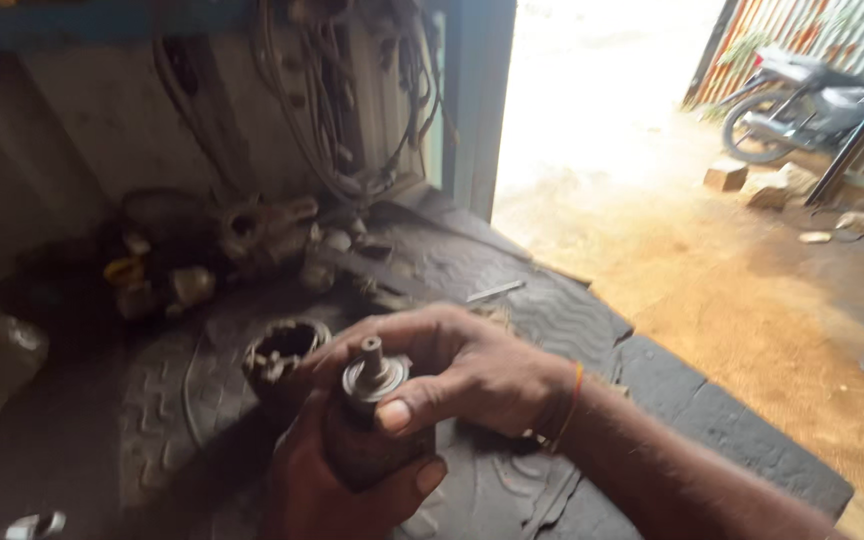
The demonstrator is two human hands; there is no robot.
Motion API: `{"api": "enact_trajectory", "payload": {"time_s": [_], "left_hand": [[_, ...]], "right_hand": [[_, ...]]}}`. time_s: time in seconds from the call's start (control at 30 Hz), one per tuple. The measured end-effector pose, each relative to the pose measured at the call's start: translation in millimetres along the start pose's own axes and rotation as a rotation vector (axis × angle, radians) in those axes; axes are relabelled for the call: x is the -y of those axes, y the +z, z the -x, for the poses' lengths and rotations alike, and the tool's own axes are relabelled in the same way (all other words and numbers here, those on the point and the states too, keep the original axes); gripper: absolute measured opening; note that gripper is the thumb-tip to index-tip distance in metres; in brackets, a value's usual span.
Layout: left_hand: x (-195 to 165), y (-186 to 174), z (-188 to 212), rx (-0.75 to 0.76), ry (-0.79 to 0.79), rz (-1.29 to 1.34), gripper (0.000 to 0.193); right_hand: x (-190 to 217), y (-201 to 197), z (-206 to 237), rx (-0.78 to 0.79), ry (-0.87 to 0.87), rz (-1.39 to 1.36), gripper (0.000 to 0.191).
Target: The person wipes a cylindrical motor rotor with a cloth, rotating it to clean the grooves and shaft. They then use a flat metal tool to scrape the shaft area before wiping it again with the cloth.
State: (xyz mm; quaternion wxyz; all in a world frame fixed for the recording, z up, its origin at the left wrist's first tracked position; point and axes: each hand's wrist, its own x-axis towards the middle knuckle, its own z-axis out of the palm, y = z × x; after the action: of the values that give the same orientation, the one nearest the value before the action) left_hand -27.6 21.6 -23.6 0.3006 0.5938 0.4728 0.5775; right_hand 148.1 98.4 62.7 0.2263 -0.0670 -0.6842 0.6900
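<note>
My left hand [337,490] grips the lower body of a dark, greasy cylindrical motor part [364,440] and holds it upright. Its metal shaft and round collar [373,367] stick out at the top. My right hand [462,365] wraps over the upper end, thumb pressed just under the collar. An orange thread circles my right wrist. Just left of the hands, an open round metal housing [285,352] with a toothed rim stands on the black rubber mat [572,330].
A heap of dirty metal parts [207,250] lies at the back of the mat, with wires [342,110] hanging on the wall above. A thin metal rod [497,291] lies on the mat. Outside the doorway are sandy ground, bricks [727,175] and a parked motorcycle [802,100].
</note>
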Motion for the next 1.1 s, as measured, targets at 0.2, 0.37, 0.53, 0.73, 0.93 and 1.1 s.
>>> {"api": "enact_trajectory", "payload": {"time_s": [0.2,0.37,0.53,0.73,0.93,1.1], "left_hand": [[-7.7,4.3,9.2,0.062,-0.058,0.111,0.099],[-16.8,1.5,10.8,0.057,-0.168,0.044,0.084],[-20.7,0.4,8.0,0.053,-0.208,0.184,0.076],[-28.8,-11.0,8.6,0.234,-0.012,0.283,0.077],[-35.5,-10.2,6.8,0.150,-0.098,0.107,0.064],[-25.4,-7.0,5.6,0.056,-0.081,0.065,0.064]], "right_hand": [[-4.0,-4.2,11.8,0.062,-0.054,-0.001,0.063],[-6.3,3.5,9.0,-0.017,-0.061,0.068,0.061],[-4.1,14.9,2.1,-0.154,-0.040,0.235,0.060],[6.3,5.8,5.5,0.039,-0.087,0.281,0.061],[-0.5,11.0,4.0,-0.144,-0.130,0.448,0.064],[-11.5,14.2,-3.4,-0.226,-0.088,0.350,0.056]]}}
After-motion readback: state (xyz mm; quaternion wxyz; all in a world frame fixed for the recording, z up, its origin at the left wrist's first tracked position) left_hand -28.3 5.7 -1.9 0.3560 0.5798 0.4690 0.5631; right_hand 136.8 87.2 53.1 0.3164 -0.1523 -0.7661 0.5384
